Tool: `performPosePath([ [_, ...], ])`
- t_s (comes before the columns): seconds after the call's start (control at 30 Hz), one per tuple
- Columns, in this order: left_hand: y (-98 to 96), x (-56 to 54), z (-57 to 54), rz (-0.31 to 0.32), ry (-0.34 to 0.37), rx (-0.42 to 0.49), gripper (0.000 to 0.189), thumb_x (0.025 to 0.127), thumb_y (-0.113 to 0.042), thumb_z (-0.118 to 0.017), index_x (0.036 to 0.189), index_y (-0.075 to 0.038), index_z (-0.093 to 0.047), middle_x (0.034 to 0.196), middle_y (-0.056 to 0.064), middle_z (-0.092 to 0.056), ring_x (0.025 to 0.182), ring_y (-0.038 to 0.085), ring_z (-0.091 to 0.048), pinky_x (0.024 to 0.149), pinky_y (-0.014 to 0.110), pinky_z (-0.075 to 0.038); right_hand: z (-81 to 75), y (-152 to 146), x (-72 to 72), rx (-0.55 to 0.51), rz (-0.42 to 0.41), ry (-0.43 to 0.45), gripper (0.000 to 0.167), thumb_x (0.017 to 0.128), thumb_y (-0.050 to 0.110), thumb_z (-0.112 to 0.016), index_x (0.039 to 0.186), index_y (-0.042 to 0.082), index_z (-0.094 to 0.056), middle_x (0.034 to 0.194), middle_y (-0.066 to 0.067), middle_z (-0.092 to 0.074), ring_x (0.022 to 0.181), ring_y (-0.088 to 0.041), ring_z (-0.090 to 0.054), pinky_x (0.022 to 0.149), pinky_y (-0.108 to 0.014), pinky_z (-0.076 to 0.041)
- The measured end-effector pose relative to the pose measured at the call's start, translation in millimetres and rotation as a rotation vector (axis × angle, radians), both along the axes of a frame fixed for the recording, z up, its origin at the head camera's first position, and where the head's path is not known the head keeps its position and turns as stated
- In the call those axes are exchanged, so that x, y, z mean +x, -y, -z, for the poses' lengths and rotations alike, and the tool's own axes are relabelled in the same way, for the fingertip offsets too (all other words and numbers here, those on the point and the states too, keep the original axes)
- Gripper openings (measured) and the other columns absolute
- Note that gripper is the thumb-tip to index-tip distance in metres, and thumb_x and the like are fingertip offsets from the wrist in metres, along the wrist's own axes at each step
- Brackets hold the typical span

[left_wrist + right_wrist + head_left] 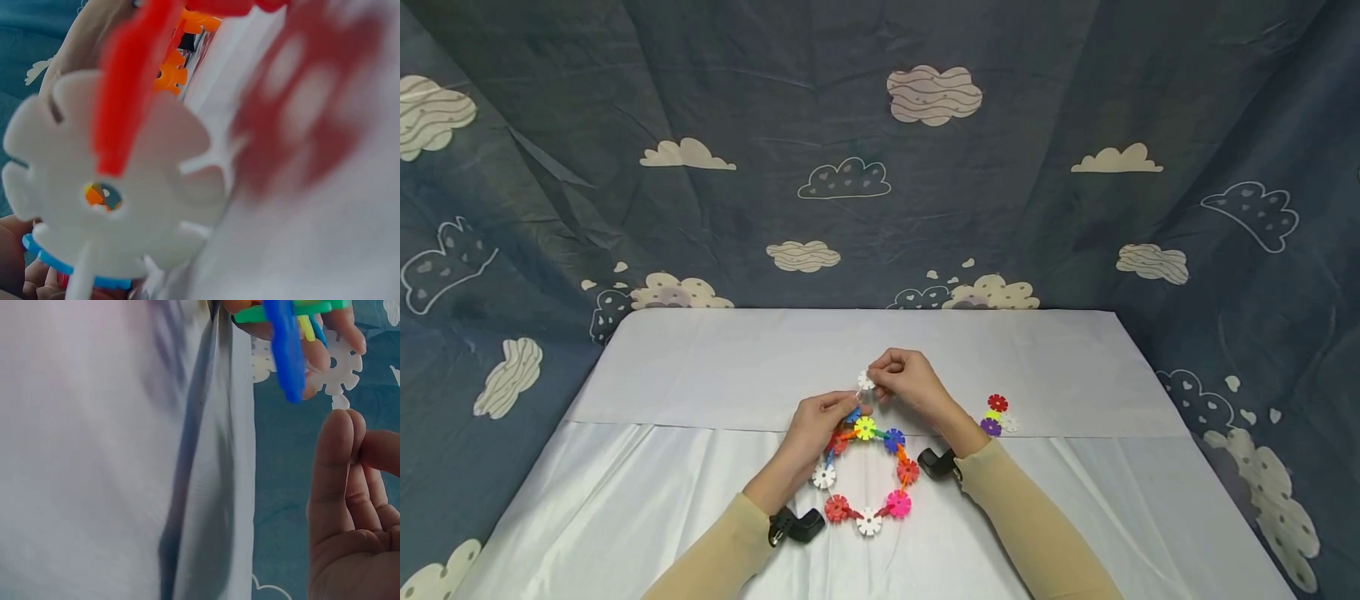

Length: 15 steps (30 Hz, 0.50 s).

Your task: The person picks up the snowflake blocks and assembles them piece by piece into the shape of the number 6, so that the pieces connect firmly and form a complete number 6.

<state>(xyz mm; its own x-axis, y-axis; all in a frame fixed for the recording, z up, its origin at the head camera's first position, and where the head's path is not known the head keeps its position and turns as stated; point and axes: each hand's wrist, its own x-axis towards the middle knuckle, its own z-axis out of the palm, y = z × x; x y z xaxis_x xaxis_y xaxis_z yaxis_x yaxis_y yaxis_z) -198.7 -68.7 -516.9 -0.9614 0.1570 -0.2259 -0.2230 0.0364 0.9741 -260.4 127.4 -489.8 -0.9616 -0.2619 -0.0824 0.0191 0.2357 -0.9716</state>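
Note:
A ring of coloured plastic snowflake discs lies on the white cloth, with a yellow disc (865, 428) at its far side and a white ring disc (869, 522) at its near side. My left hand (816, 423) grips the ring's upper left part, fingertips at a blue disc (853, 415). Just above it, my right hand (913, 383) pinches a white snowflake disc (865, 381) between thumb and fingertips. In the right wrist view, the right fingers (340, 444) meet a small white end below a notched white disc (344, 362). A large white disc (156, 219) partly hides the left hand in the left wrist view.
To the right of the ring lie loose discs: a red one (997, 403), a purple one (991, 427), a white one (1011, 424) and a partly covered yellow one. White cloth (700, 500) covers the table. A dark curtain with clouds (850, 100) hangs behind it.

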Motion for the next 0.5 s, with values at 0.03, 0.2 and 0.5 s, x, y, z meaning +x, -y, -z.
performPosePath([
  [0.03,0.1,0.0,0.2,0.000,0.003,0.001,0.035,0.106,-0.031,-0.068,0.132,-0.009,-0.074,0.111,0.008,-0.083,0.107,0.011,-0.074,0.082,0.021,-0.058,0.3,-0.1,0.0,-0.004,0.002,0.001,0.011,0.099,0.008,-0.073,0.102,-0.003,-0.072,0.071,-0.002,-0.071,0.061,-0.012,-0.066,0.063,-0.029,-0.062],
  [0.2,0.7,0.1,1.0,-0.006,0.008,-0.031,0.035,0.107,-0.033,-0.065,0.131,-0.010,-0.075,0.112,0.006,-0.083,0.117,0.015,-0.071,0.094,0.027,-0.058,0.7,-1.4,0.4,-0.040,0.013,0.027,0.014,0.099,0.009,-0.073,0.103,-0.004,-0.071,0.070,0.000,-0.071,0.061,-0.011,-0.067,0.062,-0.027,-0.061],
  [0.5,2.5,0.0,1.3,0.004,0.013,-0.039,0.038,0.110,-0.036,-0.059,0.131,-0.009,-0.074,0.114,0.005,-0.082,0.138,0.023,-0.062,0.123,0.049,-0.043,1.4,-2.5,-1.3,-0.080,0.057,0.040,0.017,0.097,0.010,-0.073,0.105,-0.006,-0.070,0.070,0.000,-0.071,0.061,-0.010,-0.066,0.062,-0.027,-0.062],
])
